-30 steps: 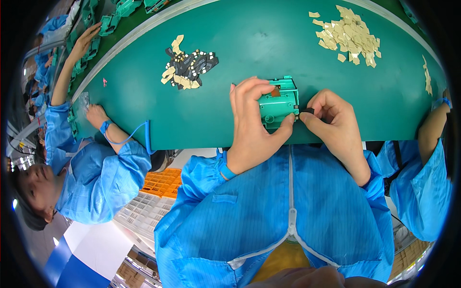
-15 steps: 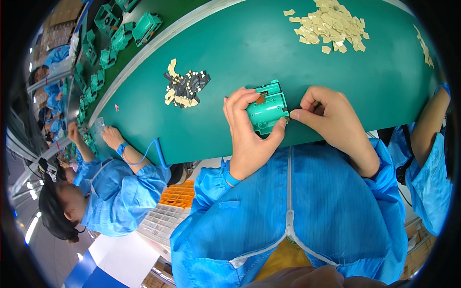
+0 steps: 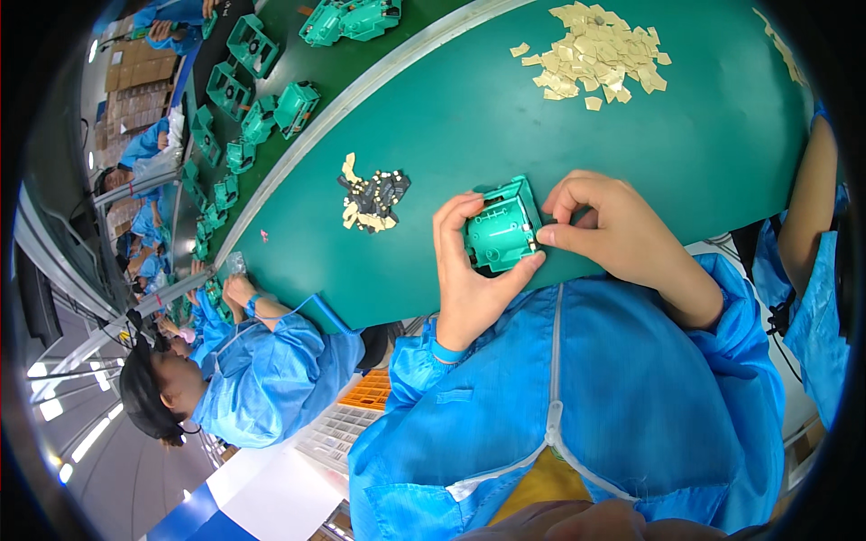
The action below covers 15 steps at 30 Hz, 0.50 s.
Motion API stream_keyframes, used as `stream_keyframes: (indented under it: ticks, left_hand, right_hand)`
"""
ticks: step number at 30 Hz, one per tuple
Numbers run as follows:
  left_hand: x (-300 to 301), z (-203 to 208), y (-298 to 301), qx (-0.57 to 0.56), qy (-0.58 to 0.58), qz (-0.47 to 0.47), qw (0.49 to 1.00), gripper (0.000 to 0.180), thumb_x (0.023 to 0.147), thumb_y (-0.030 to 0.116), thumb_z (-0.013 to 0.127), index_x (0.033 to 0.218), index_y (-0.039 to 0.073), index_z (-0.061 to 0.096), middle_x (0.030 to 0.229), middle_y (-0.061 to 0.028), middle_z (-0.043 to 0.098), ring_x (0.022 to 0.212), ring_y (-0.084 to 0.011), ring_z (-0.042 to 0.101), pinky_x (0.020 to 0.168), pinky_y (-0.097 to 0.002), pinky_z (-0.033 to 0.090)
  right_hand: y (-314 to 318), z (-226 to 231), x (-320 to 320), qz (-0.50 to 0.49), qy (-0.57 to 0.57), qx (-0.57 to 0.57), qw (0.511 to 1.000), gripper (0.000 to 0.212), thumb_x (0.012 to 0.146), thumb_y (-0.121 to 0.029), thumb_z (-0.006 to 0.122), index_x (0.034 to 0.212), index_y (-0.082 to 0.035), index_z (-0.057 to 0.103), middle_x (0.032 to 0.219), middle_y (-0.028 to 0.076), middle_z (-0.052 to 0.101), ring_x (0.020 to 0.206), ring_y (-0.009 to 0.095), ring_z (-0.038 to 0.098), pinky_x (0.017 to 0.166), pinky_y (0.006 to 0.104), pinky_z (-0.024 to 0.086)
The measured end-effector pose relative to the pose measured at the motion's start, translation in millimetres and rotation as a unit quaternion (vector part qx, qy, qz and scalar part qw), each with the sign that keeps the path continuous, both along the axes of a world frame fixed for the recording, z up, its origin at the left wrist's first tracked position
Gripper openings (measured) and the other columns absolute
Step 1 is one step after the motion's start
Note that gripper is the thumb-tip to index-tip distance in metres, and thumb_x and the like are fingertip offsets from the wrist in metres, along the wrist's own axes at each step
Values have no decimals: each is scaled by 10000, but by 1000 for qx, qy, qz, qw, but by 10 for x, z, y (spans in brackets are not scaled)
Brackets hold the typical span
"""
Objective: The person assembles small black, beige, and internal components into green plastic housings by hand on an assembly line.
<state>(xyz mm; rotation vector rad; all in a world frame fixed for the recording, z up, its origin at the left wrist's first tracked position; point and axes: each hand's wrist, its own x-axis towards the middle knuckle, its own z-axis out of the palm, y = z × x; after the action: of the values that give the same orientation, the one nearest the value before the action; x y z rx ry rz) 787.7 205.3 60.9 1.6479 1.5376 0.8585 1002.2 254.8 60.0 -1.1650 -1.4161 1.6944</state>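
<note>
The green plastic housing (image 3: 502, 225) sits at the bench (image 3: 469, 99) edge, now tipped more upright than a second ago. The left hand (image 3: 469, 270) wraps it; the right hand (image 3: 613, 230) pinches at its side, apparently pressing something in.

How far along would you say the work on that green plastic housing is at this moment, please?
Done: nothing on it clearly reads as finished. In hand: the left hand grips the green housing at the table's near edge while the right hand pinches at its right side; what it pinches is too small to tell. Left: a small pile of dark and tan pieces and a larger heap of tan pieces lie beyond.
</note>
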Motion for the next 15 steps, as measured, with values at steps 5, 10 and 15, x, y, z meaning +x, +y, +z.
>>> stream_keyframes:
  ticks: [5, 10, 15]
  left_hand:
    - [-77, -106, -81, -16, -204, -55, 977, 867, 674, 122, 906, 1382, 62, 408, 1397, -137, 393, 1388, -304, 394, 1137, -429, 383]
    - [-110, -118, -98, -9, -210, -71, 975, 878, 684, 125, 902, 1404, 69, 404, 1437, -135, 374, 1401, -298, 383, 1160, -433, 354]
    - [-130, 23, -97, -65, -202, -86, 973, 909, 722, 121, 892, 1472, 57, 382, 1481, -128, 355, 1391, -269, 405, 1161, -420, 357]
  right_hand:
    - [-3, 90, 36, 86, 134, -186, 970, 191, 886, -120, 780, 827, -5, 639, 768, 19, 668, 696, 63, 593, 601, 232, 444]
    - [-3, 198, 56, 117, 125, -202, 964, 139, 900, -81, 753, 856, 1, 650, 791, 24, 680, 723, 51, 605, 618, 209, 452]
    - [-70, 260, 8, 90, 109, -175, 974, 145, 909, -72, 734, 850, 18, 638, 801, 37, 686, 751, 59, 628, 640, 217, 482]
